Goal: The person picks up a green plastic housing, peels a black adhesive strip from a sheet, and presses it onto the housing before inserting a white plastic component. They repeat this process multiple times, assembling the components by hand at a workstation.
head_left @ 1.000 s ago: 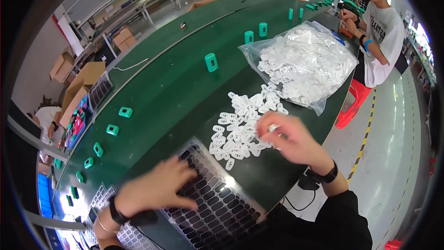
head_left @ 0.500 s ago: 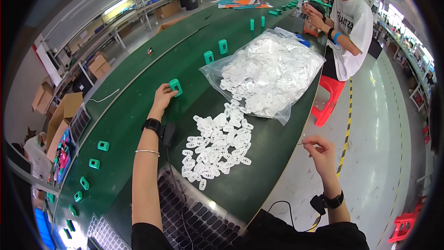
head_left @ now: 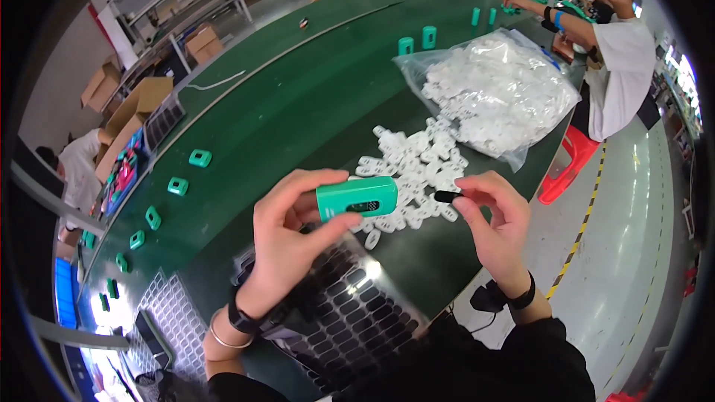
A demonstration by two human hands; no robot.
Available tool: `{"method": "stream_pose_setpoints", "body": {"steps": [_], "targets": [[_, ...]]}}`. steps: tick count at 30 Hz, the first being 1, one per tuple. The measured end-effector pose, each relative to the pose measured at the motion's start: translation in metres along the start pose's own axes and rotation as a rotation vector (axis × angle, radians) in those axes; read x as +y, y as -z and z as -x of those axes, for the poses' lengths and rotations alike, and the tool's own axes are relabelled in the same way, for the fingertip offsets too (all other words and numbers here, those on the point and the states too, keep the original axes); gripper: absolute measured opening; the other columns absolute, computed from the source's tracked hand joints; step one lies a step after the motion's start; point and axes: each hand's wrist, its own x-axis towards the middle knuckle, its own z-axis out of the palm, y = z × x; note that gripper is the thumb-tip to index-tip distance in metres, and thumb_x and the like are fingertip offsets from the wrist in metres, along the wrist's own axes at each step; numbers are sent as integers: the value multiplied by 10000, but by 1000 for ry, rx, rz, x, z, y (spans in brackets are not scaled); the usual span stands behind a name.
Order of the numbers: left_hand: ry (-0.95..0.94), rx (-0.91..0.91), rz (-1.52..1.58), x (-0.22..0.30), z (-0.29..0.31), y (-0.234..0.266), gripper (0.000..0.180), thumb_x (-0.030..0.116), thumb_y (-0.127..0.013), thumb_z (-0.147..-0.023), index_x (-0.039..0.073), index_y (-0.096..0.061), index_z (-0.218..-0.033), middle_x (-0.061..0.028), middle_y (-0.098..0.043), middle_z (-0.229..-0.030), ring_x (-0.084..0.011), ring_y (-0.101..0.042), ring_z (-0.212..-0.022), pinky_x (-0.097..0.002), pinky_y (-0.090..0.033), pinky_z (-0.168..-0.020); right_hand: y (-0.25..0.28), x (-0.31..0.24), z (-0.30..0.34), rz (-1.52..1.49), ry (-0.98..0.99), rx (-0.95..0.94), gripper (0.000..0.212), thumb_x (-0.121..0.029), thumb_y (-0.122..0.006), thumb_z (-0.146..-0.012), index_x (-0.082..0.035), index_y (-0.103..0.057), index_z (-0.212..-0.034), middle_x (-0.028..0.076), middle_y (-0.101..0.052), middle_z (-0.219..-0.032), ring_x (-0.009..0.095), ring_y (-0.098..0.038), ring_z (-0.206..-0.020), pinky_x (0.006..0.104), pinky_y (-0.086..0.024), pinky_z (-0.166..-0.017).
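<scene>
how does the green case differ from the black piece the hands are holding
The green case is clearly larger than the black piece. The case is bright green with a dark rounded patch on its face, while the piece looks plain black. The left hand grips the case, whereas the right hand pinches the piece at one end. Both are elongated.

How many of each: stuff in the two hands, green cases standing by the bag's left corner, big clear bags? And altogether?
Green rounded case, left hand: 1
Small black oblong piece, right hand: 1
Big clear plastic bag of white pieces: 1
Upright green cases beside it: 2
Total: 5
</scene>
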Motion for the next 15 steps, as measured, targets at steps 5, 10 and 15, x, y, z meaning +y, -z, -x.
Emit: {"method": "stream_pose_setpoints", "body": {"steps": [5,10,15], "targets": [[70,15,20,1,20,2,457,-116,-719,-694,-37,-549,-1111,-101,-566,-1101,-185,-625,-958,-262,-546,-811,-44,-33,-10,-358,-89,-180,155,82,-605,-805,49,-617,-956,84,-576,-821,119,-561,-701,217,-472,-614],[160,13,137,4,25,5,453,-120,-699,-717,-31,-513,-1121,-121,-583,-1098,-181,-633,-958,-255,-552,-807,-65,-34,-9,-225,3,-169,129,96,-611,-797,65,-630,-921,105,-604,-863,129,-587,-723,224,-487,-624],[247,-21,98,4,24,9,428,-112,-689,-735,-16,-511,-1112,-124,-614,-1050,-147,-635,-933,-240,-550,-792,-63,-36,-12,-362,-134,-171,144,84,-619,-805,61,-627,-947,104,-602,-869,130,-592,-746,228,-491,-623]]}}
